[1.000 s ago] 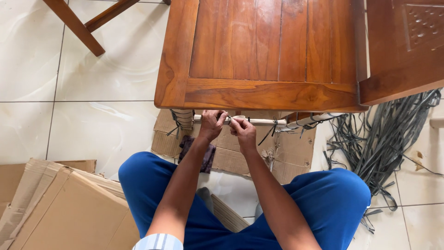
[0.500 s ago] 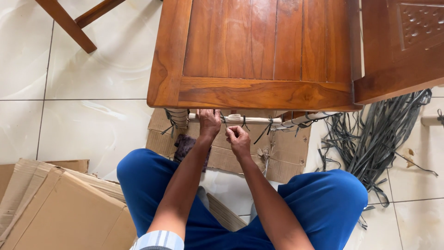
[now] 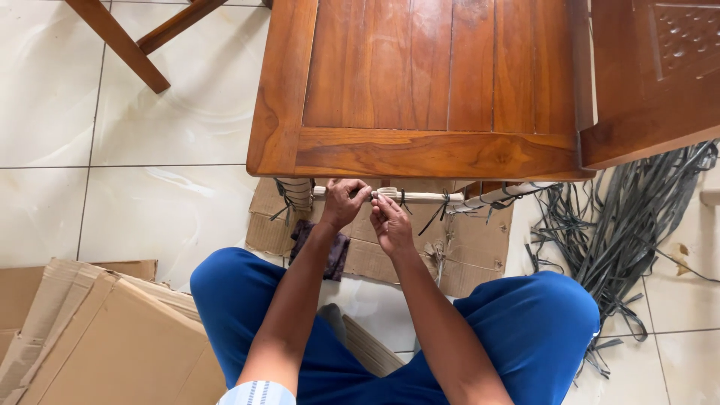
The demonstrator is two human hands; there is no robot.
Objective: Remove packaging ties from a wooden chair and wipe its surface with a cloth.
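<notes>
A brown wooden table stands in front of me, seen from above. Just under its near edge runs a pale horizontal rod with dark strands tied along it. My left hand is closed around the rod near its left end. My right hand sits right beside it, fingers pinching the rod or a strand on it. Both forearms reach forward between my knees in blue trousers.
Flattened cardboard lies on the tiled floor under the rod, with a dark cloth on it. A heap of grey strips lies at right. More cardboard is stacked at lower left. Wooden legs show at top left.
Both hands stayed on the rod; the right hand slid left to sit close against the left hand. The camera shifted slightly.
</notes>
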